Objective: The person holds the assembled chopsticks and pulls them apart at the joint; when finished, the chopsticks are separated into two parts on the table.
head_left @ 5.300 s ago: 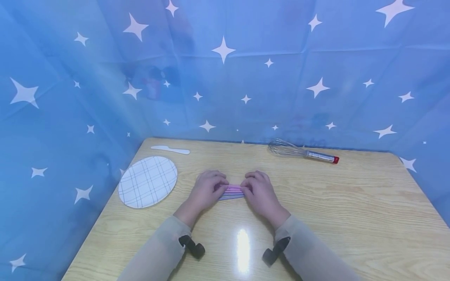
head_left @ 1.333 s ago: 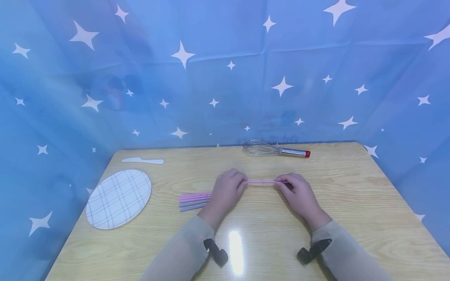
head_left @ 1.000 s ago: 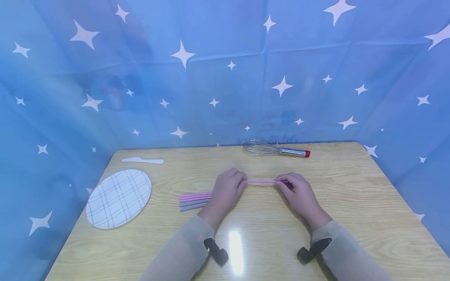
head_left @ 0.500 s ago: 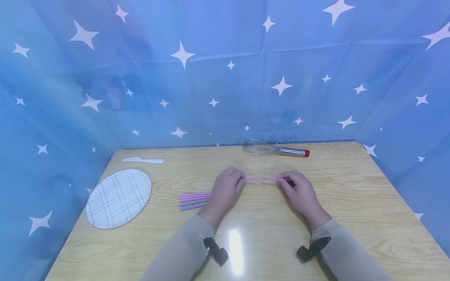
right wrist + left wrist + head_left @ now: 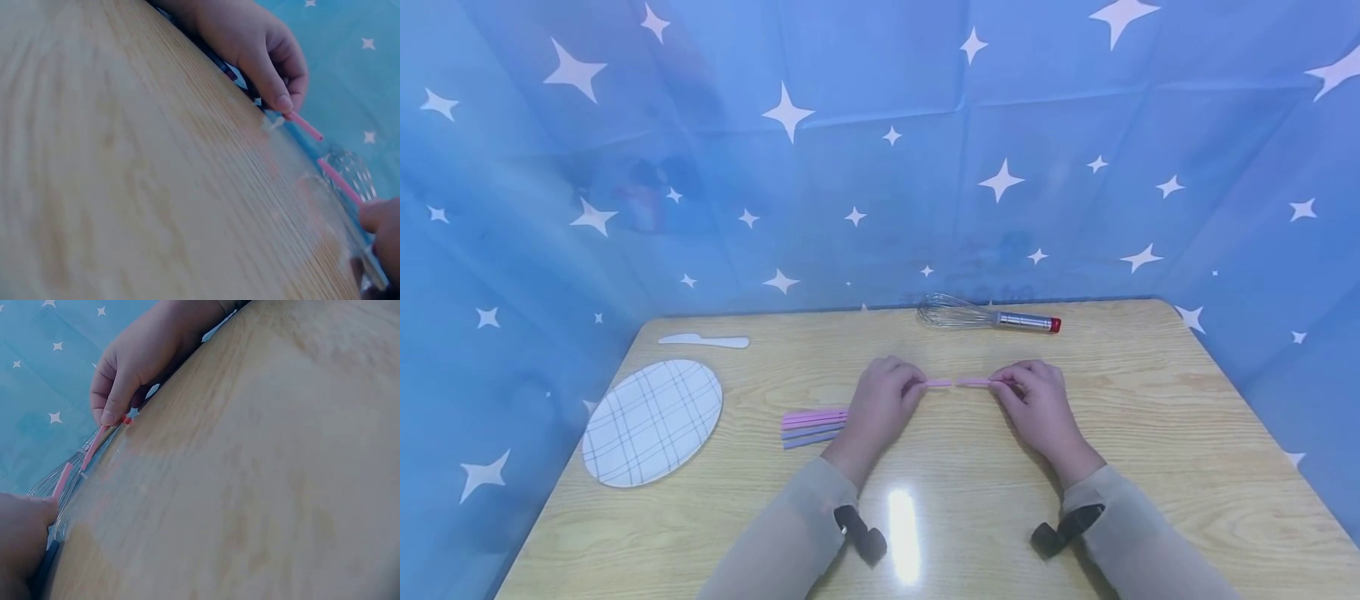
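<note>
In the head view my left hand (image 5: 880,404) pinches a short length of pink straw (image 5: 937,383) between thumb and fingers. Facing it, my right hand (image 5: 1036,408) pinches another length of pink straw (image 5: 973,382). Their ends point at each other across a narrow gap, held above the table. The right wrist view shows the left hand's straw piece (image 5: 306,127) and the right hand's straw piece (image 5: 340,181) as thin tubes, apart. Behind my left wrist lies a row of pink and bluish-grey straws (image 5: 812,427), partly hidden by that hand.
A white plate with a blue check pattern (image 5: 651,425) sits at the left of the wooden table (image 5: 1150,433). Behind it lies a white knife (image 5: 703,341). A wire whisk (image 5: 988,315) with a red-tipped handle rests near the back edge, against a blue starry curtain (image 5: 880,200).
Both hands left the row of straws and moved right with one pink straw. A second ago it ran unbroken between them; now two separate pieces show with a gap.
</note>
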`<state>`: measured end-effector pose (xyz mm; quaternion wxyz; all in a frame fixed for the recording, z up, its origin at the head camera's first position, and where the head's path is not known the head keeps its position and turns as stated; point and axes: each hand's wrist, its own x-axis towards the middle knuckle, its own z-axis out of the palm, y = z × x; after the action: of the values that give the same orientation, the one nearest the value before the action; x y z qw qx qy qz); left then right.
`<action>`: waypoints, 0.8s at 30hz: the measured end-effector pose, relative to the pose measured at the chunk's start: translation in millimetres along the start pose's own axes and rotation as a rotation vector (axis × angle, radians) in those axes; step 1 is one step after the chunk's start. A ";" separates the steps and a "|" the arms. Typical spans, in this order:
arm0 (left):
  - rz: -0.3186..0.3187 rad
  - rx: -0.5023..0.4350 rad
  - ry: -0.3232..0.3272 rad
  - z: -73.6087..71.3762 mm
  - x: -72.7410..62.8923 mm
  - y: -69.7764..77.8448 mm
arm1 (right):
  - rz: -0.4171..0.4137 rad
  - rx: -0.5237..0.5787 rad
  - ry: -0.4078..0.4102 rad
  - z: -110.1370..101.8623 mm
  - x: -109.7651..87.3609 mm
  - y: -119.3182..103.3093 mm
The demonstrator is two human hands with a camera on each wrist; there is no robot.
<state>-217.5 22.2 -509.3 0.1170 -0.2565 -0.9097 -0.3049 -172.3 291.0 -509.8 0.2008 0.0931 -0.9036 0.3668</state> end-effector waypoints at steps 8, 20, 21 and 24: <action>-0.048 -0.012 -0.014 -1.9 -0.5 2.7 | 0.009 -0.057 -0.051 0.1 0.5 -1.6; -0.055 0.014 -0.006 -2.3 -0.4 3.2 | 0.005 -0.108 -0.068 -2.7 3.4 -6.7; -0.054 0.017 -0.007 -2.3 -0.3 3.2 | 0.002 -0.107 -0.067 -3.0 3.4 -7.1; -0.051 0.024 -0.004 -2.3 -0.3 3.0 | -0.001 -0.105 -0.058 -3.4 3.5 -7.5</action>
<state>-215.6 22.7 -506.1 0.1106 -0.2325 -0.9198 -0.2962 -172.1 287.9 -501.4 0.1795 0.0936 -0.9270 0.3158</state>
